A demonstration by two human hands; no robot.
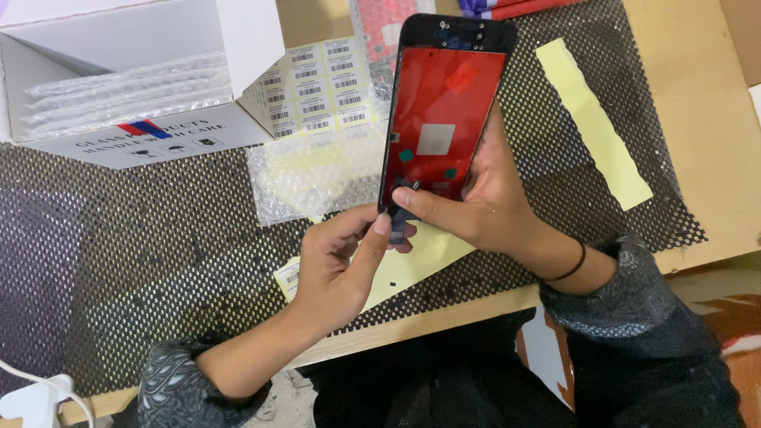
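My right hand [495,206] holds a phone screen panel [444,111] upright over the mat, its back side facing me, covered in red film with a grey square in the middle and a black frame. The thumb rests across the panel's lower edge. My left hand [337,265] pinches at the panel's bottom left corner with thumb and forefinger, touching a small dark part there. Both wrists wear dark patterned sleeves; a black band circles my right wrist.
A black mesh mat [143,254] covers the wooden table [697,119]. An open white box [127,87] of bubble-wrapped items sits far left. Barcode sticker sheets [317,87], a bubble-wrap bag [317,174] and yellow backing strips [594,119] lie nearby. A white charger [32,400] sits bottom left.
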